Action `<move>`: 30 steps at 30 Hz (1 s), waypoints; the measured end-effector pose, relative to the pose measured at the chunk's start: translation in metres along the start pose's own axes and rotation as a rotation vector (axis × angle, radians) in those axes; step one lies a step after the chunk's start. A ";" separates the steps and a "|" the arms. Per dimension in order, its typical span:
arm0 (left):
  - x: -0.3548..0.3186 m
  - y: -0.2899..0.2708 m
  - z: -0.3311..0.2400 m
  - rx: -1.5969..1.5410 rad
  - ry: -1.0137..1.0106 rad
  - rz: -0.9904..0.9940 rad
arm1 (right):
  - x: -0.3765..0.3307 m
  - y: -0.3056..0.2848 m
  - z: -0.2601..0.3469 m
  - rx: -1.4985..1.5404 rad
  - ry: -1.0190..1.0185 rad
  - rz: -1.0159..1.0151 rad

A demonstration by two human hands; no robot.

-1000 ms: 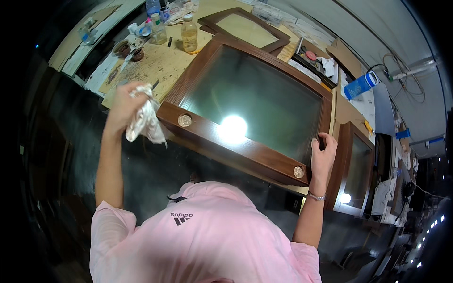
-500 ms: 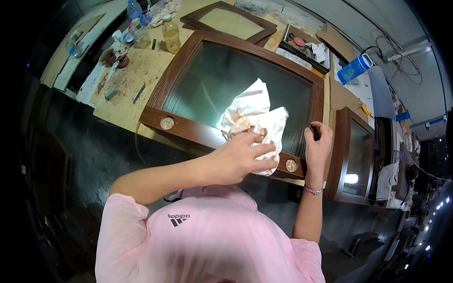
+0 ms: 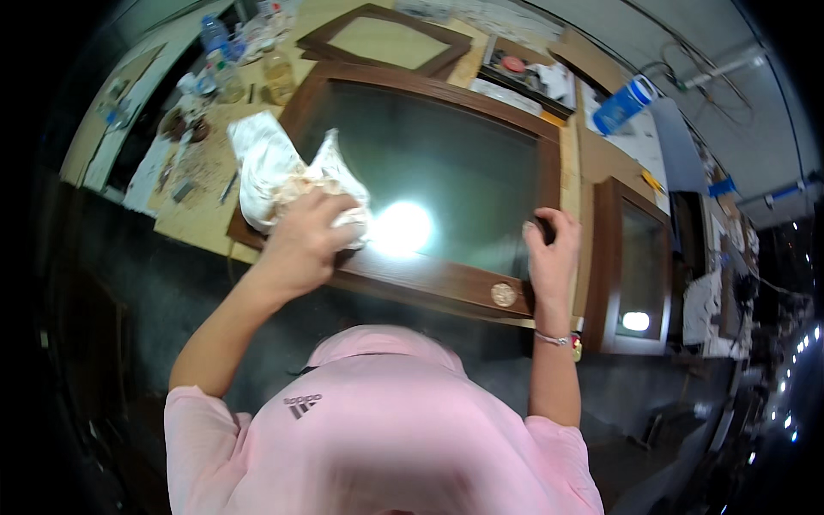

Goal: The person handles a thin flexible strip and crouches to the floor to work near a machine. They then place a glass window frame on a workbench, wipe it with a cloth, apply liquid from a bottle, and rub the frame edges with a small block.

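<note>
A brown wooden frame with a glass panel (image 3: pixel 438 142), like a cabinet door, lies flat on the workbench in front of me. My left hand (image 3: pixel 302 240) is closed on a crumpled white cloth (image 3: pixel 262 159) stained brown. It presses the cloth onto the near left part of the frame, hiding that corner. At the right side, my right hand (image 3: pixel 554 257) grips the wooden rail (image 3: pixel 549 167), thumb toward the glass and fingers bent over the wood. A round pale disc (image 3: pixel 504 294) sits at the frame's near right corner.
Behind lies another brown frame (image 3: pixel 369 13) with a pale panel. Bottles, including one of yellowish liquid (image 3: pixel 278 77), and small pots stand back left. A black tray of odds and ends (image 3: pixel 524 73) and a blue bottle (image 3: pixel 624 105) are back right. Another glazed frame (image 3: pixel 608 257) is at right.
My left hand has swept the cloth leftward along the near rail, from near the right end to the left corner. My right hand keeps its place on the right rail. The view has shifted slightly.
</note>
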State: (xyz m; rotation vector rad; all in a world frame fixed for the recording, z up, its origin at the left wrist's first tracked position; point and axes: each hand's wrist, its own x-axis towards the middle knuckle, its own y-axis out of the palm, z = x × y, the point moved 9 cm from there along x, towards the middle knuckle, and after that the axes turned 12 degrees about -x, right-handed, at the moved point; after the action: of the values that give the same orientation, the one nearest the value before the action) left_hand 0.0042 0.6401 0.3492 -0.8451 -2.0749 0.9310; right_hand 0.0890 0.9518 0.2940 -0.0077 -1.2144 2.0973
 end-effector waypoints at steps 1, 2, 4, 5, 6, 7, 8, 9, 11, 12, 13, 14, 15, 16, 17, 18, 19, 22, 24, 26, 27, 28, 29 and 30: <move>-0.006 -0.004 0.012 -0.046 -0.046 -0.007 | 0.000 0.000 0.002 0.077 0.027 0.022; -0.008 -0.011 0.029 -0.067 -0.048 -0.034 | 0.001 0.005 -0.016 0.295 0.128 0.071; -0.006 -0.031 0.052 -0.082 -0.163 -0.107 | -0.001 0.001 -0.035 0.591 0.258 0.136; -0.007 -0.038 0.062 -0.049 -0.174 -0.097 | -0.006 -0.007 -0.032 0.665 0.291 0.164; -0.007 -0.040 0.070 -0.205 -0.235 -0.094 | -0.012 -0.012 -0.034 0.740 0.323 0.191; -0.004 -0.043 0.071 -0.352 -0.299 -0.089 | -0.019 -0.016 -0.039 0.707 0.317 0.177; -0.001 -0.051 0.071 -0.572 -0.328 -0.162 | -0.030 -0.019 -0.040 0.656 0.307 0.167; 0.003 -0.058 0.069 -0.793 -0.357 -0.233 | -0.042 -0.021 -0.040 0.605 0.296 0.156; 0.045 -0.058 0.052 -0.911 -0.365 -0.307 | -0.061 -0.019 -0.050 0.490 0.283 0.214; 0.073 -0.050 0.037 -0.874 -0.300 -0.286 | -0.069 -0.013 -0.055 0.469 0.271 0.253; 0.103 -0.040 0.020 -0.837 -0.230 -0.260 | -0.077 -0.009 -0.058 0.450 0.262 0.287; 0.124 -0.020 0.005 -0.893 -0.215 -0.205 | -0.083 -0.008 -0.053 0.388 0.218 0.251; 0.141 0.006 -0.010 -0.955 -0.198 -0.148 | -0.087 -0.008 -0.045 0.319 0.176 0.213; 0.157 0.033 -0.042 -0.774 -0.033 -0.039 | -0.088 -0.009 -0.040 0.369 0.147 0.158; 0.165 0.064 -0.071 -0.590 0.125 0.064 | -0.086 -0.010 -0.038 0.380 0.123 0.157; 0.163 0.099 -0.102 -0.404 0.335 0.213 | -0.086 -0.010 -0.036 0.422 0.155 0.175; 0.153 0.133 -0.123 -0.214 0.542 0.358 | -0.087 -0.008 -0.036 0.465 0.188 0.195; 0.207 0.140 -0.041 -0.165 0.316 0.059 | -0.086 -0.009 -0.041 0.314 0.085 0.146; 0.229 0.121 0.019 0.017 0.137 0.076 | -0.088 -0.007 -0.037 0.312 0.048 0.154; 0.228 0.124 0.003 0.139 0.190 0.065 | -0.086 -0.008 -0.037 0.301 0.023 0.146; 0.213 0.134 -0.024 0.202 0.270 0.073 | -0.086 -0.008 -0.041 0.298 0.035 0.144; 0.194 0.148 -0.057 0.085 0.393 0.136 | -0.085 -0.008 -0.042 0.300 0.037 0.147; 0.177 0.152 -0.089 0.092 0.400 0.207 | -0.083 -0.008 -0.041 0.308 0.030 0.152; 0.160 0.146 -0.110 0.066 0.358 0.245 | -0.083 -0.009 -0.041 0.298 0.043 0.174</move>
State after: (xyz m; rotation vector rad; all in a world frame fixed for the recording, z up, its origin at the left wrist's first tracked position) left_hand 0.0449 0.8790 0.3389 -1.1576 -1.6514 0.8938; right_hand 0.1704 0.9376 0.2510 -0.0232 -0.8935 2.4001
